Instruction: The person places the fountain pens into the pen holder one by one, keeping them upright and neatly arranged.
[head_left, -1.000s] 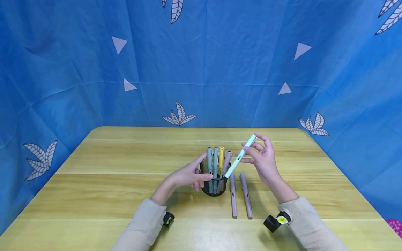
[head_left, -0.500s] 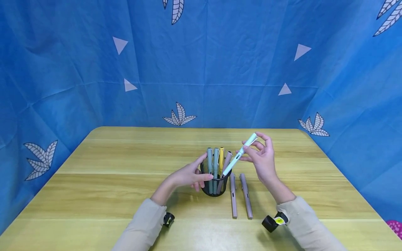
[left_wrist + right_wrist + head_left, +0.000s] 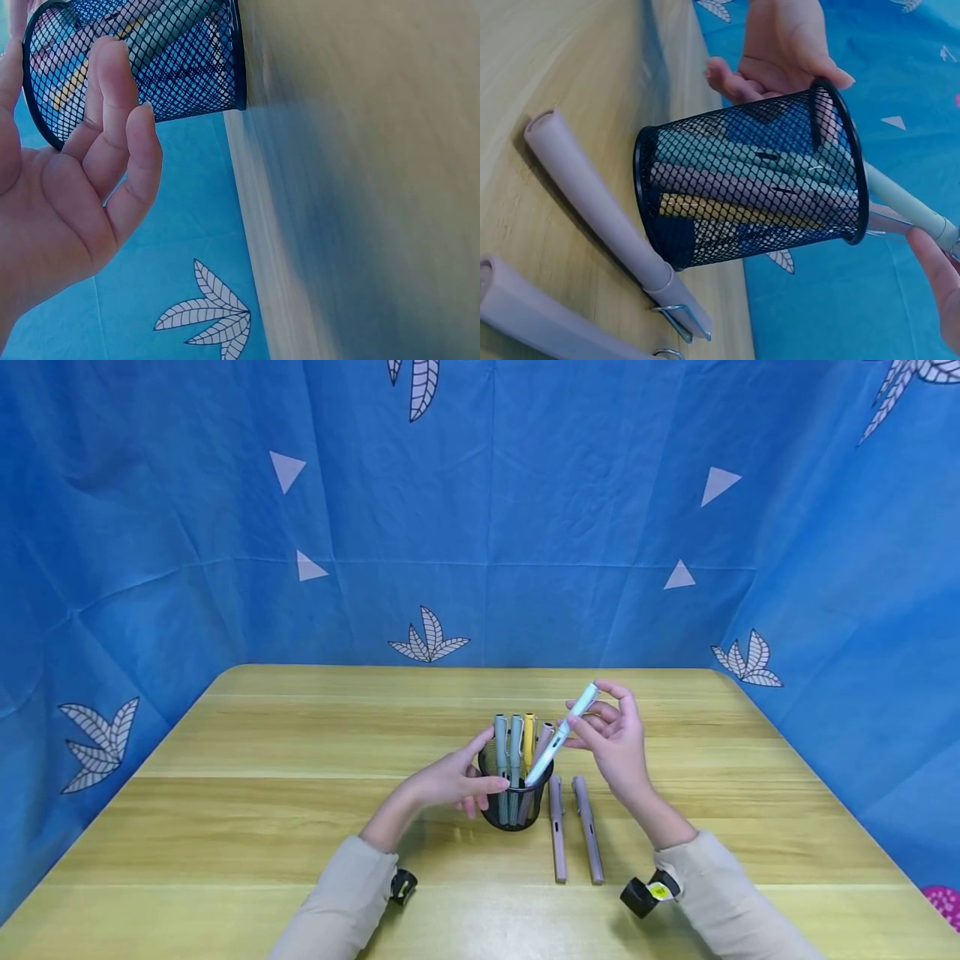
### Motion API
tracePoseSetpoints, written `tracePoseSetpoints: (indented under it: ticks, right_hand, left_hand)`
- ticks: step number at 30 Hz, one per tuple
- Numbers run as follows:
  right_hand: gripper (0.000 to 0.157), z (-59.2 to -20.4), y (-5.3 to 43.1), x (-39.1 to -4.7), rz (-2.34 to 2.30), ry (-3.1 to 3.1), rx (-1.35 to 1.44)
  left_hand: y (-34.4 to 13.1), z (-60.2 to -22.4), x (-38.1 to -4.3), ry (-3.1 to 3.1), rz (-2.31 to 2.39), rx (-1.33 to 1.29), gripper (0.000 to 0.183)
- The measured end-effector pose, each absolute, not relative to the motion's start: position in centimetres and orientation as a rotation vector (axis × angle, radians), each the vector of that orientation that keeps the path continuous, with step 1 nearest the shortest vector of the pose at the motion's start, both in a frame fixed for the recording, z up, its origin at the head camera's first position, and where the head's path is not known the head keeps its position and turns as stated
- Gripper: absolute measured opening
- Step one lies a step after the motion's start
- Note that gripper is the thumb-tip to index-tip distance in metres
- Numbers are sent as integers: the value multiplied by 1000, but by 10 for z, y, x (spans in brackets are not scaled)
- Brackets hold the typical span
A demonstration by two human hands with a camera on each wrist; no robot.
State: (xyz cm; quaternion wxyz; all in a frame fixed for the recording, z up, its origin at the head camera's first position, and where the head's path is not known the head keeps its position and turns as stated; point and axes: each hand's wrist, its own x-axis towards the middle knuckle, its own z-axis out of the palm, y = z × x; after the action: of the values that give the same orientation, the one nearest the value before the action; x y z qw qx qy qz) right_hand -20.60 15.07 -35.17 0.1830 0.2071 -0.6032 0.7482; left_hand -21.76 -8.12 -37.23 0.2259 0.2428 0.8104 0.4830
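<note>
My left hand (image 3: 446, 777) holds the black mesh pen cup (image 3: 517, 814) at its rim, thumb at the front and index finger behind. Inside stand two blue-green pens (image 3: 501, 743), a yellow pen (image 3: 529, 728) and a mauve pen (image 3: 546, 732). In my right hand (image 3: 618, 743) a pale mint pen (image 3: 564, 732) is pinched, tilted down to the left. Its lower end meets the cup's front right rim; whether it is inside, I cannot tell. In the left wrist view several fingers (image 3: 112, 135) lie against or beside the mesh.
Two mauve pens (image 3: 557, 835) (image 3: 607, 206) lie side by side on the wooden table (image 3: 262, 827), just right of the cup. A blue cloth (image 3: 570, 527) with leaf prints hangs behind the table and at both sides.
My right hand has moved slightly left, bringing the mint pen's lower end from outside the cup's right edge to its rim. The left hand and cup have stayed put.
</note>
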Motion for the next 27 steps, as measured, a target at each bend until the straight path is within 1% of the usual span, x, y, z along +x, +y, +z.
tracePoseSetpoints:
  ticks: [9, 17, 27]
  right_hand:
    - [50, -355, 146, -205, 1902, -1848, 567]
    - [41, -362, 144, -207, 1830, -1867, 654]
    - [33, -367, 141, -204, 1730, -1934, 678]
  left_hand:
    - [-81, -371, -217, 2241, 1328, 659, 87]
    - [-80, -372, -218, 2251, 1320, 648, 85]
    - [-80, -372, -218, 2249, 1322, 641, 87]
